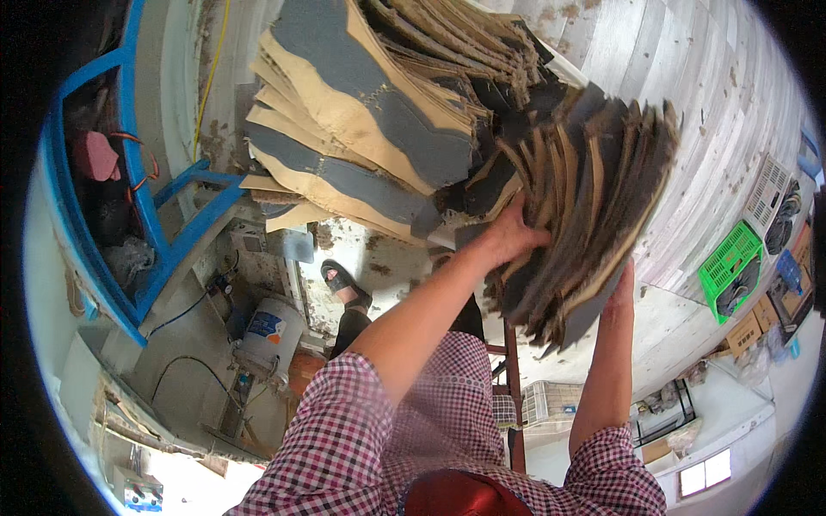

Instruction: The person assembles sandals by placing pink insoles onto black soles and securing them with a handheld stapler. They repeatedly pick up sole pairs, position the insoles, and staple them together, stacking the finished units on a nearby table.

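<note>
Between my two hands is a thick bundle of layered sheets [594, 172], dark grey and tan with rough, fuzzy brown edges, tilted and fanned out. My left hand [514, 234] grips its left side, thumb showing and the fingertips partly hidden among the layers. Around the lower right side my right hand [621, 288] is closed, its fingers mostly hidden behind the outer sheet. Left of the bundle lies a large pile of cut sheets [361, 112] with tan and dark grey wavy bands. More sheets with fuzzy brown edges [465, 52] are stacked behind that pile.
A blue metal frame [142, 172] stands at the left, with a white bucket [269, 335] below it. To the right are a green crate [730, 262], a grey crate [766, 191] and cardboard boxes [747, 331]. Brown scraps dot the pale plank surface [688, 112].
</note>
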A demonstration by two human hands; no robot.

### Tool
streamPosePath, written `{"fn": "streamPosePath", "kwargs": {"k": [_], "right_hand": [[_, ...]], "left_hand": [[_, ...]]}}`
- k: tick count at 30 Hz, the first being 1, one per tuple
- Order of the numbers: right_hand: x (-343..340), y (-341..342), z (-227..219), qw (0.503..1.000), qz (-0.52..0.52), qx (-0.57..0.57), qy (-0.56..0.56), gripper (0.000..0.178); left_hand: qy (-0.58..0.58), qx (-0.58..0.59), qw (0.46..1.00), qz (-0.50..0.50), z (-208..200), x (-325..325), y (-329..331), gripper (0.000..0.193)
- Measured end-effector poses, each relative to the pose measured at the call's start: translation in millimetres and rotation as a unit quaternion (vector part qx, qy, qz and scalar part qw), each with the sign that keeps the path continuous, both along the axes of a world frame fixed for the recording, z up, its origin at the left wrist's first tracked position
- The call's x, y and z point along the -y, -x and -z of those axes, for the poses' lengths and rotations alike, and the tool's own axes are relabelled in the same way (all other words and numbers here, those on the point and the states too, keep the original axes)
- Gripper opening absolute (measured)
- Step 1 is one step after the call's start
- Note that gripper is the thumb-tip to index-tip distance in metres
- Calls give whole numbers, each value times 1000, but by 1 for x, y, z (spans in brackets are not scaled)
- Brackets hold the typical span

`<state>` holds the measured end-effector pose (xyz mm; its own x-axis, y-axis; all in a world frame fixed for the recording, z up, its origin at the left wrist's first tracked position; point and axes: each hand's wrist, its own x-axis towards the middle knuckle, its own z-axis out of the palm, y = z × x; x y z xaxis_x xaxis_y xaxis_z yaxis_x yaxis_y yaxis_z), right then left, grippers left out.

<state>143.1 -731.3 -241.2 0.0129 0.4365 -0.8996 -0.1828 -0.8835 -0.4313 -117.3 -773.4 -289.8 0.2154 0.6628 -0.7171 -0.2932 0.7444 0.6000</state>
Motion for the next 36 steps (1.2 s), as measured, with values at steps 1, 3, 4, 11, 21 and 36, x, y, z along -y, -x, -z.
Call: {"fn": "streamPosePath", "kwargs": {"k": [1, 3, 4, 11, 21, 36], "right_hand": [[2, -1, -15, 1000, -5, 23, -3, 56], [5, -1, -44, 999, -15, 49, 3, 56], [7, -1, -61, 998, -24, 56, -5, 56], [8, 26, -174, 987, -115, 81, -70, 55], [17, 213, -312, 936, -293, -86, -175, 54], [345, 502, -509, 777, -474, -365, -195, 52]], "left_hand": [[5, 11, 1000, 1, -16, 2, -2, 97], [30, 31, 999, 5, -51, 10, -9, 98], [22, 26, 999, 24, -73, 15, -11, 99], [-120, 3, 992, 25, -210, 27, 17, 100], [-155, -239, 954, -98, -429, 98, 197, 95], [-172, -485, 783, -349, -640, 529, 375, 93]]}}
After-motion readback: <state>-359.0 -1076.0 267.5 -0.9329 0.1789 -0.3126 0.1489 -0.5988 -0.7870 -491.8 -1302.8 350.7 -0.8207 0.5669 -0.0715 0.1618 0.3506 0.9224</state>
